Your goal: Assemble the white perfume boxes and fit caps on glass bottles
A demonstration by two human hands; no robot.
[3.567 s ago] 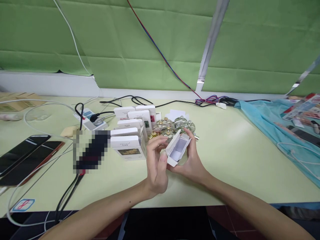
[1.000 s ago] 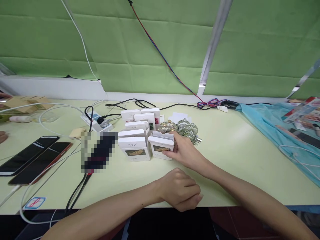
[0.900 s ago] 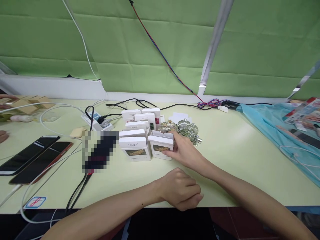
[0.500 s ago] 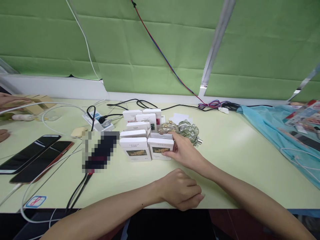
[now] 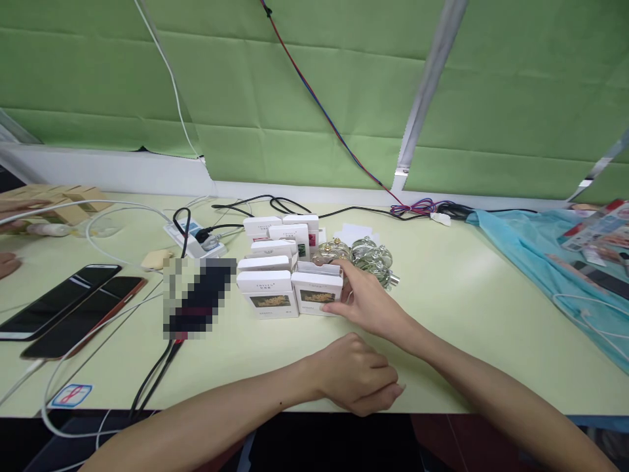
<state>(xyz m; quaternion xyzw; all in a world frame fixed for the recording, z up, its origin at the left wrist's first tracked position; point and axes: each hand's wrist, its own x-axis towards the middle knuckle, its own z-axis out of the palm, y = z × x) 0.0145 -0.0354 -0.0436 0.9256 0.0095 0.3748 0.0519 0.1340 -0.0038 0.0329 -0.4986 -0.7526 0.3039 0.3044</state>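
Note:
My right hand [image 5: 368, 301] grips the right side of a small white box [image 5: 317, 298] with a yellow flower picture. Its thumb lies on the box's front and the fingers reach behind. The top of this box looks raised or open at the back. A matching white box [image 5: 270, 305] stands upright just to its left. My left hand [image 5: 361, 375] rests closed in a fist near the table's front edge, back of the hand up, with no object showing in it. Behind my right hand lie several clear glass bottles [image 5: 371, 255].
More white boxes [image 5: 289, 237] stand behind the front pair. Two phones [image 5: 63, 295], a power strip [image 5: 194, 239] and cables lie to the left. A co-worker's hands [image 5: 10, 262] show at the far left. Blue cloth [image 5: 531, 249] covers the right side.
My right thumb has shifted slightly right on the box's front, toward its edge. The boxes and my left hand stay essentially as they were; the view has moved a little.

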